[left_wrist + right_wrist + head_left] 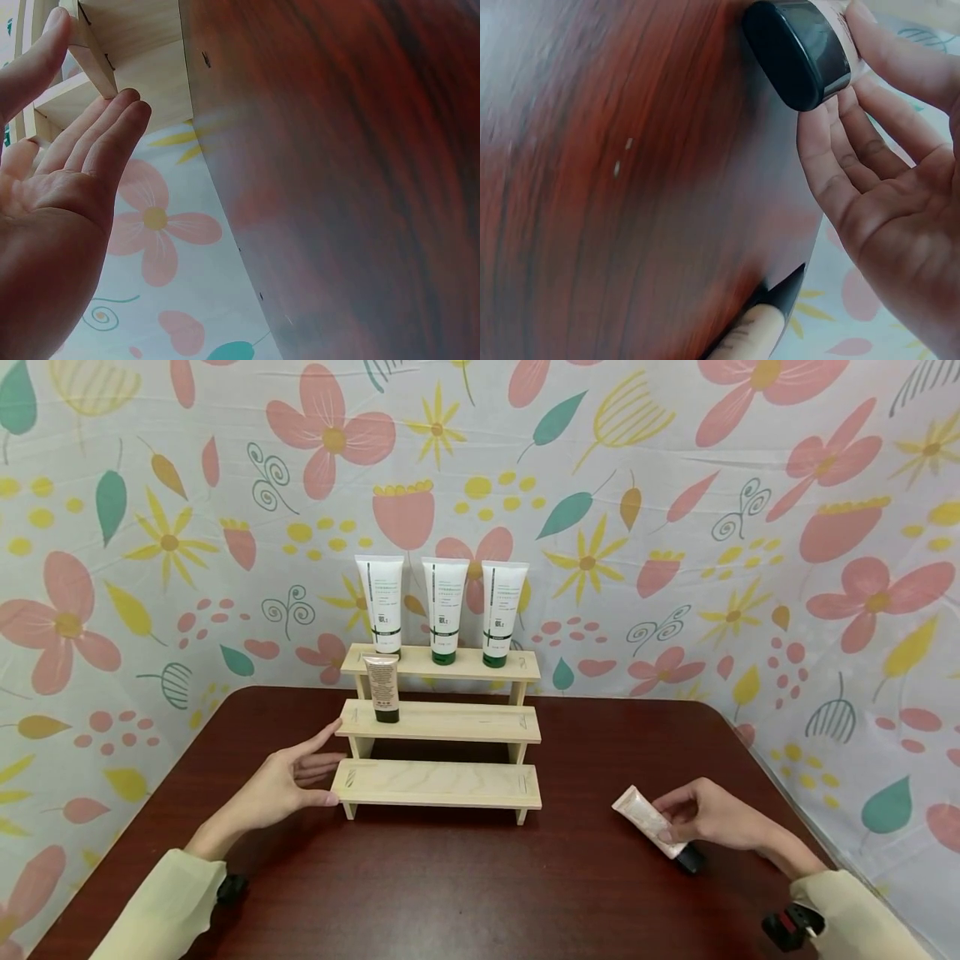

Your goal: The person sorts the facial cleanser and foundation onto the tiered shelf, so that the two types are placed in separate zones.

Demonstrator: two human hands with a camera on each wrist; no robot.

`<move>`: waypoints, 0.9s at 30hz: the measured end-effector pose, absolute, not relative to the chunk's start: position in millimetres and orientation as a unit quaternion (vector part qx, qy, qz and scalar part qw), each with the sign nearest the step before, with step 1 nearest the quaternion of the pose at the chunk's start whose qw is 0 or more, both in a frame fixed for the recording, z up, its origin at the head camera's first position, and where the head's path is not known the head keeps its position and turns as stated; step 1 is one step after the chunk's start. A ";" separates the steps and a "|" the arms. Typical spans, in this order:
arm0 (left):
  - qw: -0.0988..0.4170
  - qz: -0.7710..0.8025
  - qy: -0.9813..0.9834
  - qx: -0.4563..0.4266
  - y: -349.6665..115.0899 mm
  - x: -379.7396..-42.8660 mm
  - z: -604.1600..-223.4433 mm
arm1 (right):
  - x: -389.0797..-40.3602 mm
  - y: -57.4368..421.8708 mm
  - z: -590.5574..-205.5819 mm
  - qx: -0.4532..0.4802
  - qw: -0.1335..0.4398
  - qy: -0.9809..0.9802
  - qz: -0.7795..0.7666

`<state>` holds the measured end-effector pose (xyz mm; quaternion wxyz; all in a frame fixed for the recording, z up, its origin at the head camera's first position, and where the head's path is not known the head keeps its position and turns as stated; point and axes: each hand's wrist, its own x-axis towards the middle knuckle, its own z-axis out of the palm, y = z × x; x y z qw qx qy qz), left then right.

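Note:
A three-step wooden display rack [438, 783] stands on the table. My left hand [281, 781] is at its left side, thumb by the bottom step and index finger by the middle one. In the left wrist view the fingers [112, 142] lie fairly straight against the rack's wood. On the right, clear of the rack, my right hand [712, 814] pinches a small pinkish-beige tube [647, 818] between thumb and fingers. The tube is tilted, its black cap [787, 60] pointing down towards me. A similar beige tube [383, 687] stands cap-down on the middle step, at the left.
Three white tubes with green caps, among them the middle one [445, 606], stand along the top step. The dark red-brown table [465, 885] ends at a flowered cloth [600, 527] behind. In the right wrist view a beige object with a black end [754, 330] appears low down.

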<state>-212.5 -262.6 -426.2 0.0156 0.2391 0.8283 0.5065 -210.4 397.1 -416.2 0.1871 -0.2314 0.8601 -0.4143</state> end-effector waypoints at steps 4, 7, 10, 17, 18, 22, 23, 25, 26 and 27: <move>0.017 0.507 0.829 0.236 -262.4 -212.3 -426.8 | -207.9 389.1 -412.7 -0.236 0.164 0.868 -0.404; 0.019 0.508 0.828 0.237 -262.4 -211.9 -426.7 | -206.3 383.2 -410.7 -0.226 0.151 0.877 -0.395; 0.019 0.508 0.827 0.239 -262.3 -212.0 -425.7 | -204.8 378.5 -409.6 -0.218 0.137 0.885 -0.388; 0.024 0.505 0.830 0.234 -262.0 -212.3 -423.7 | -203.0 370.0 -410.4 -0.218 0.116 0.880 -0.405; 0.024 0.506 0.830 0.233 -262.1 -212.1 -424.0 | -202.6 368.7 -410.6 -0.221 0.113 0.878 -0.410; 0.024 0.508 0.829 0.232 -262.4 -212.1 -425.2 | -200.3 361.4 -410.0 -0.232 0.100 0.868 -0.427; 0.023 0.508 0.829 0.231 -262.3 -212.1 -425.4 | -199.9 358.9 -409.4 -0.235 0.097 0.866 -0.431; 0.023 0.508 0.830 0.230 -262.2 -212.0 -425.2 | -199.4 354.1 -408.5 -0.238 0.094 0.862 -0.438; 0.023 0.508 0.830 0.229 -262.0 -211.9 -424.9 | -199.4 351.8 -408.1 -0.240 0.091 0.860 -0.440; 0.023 0.508 0.830 0.229 -261.9 -211.7 -424.7 | -199.7 349.7 -408.2 -0.242 0.087 0.860 -0.442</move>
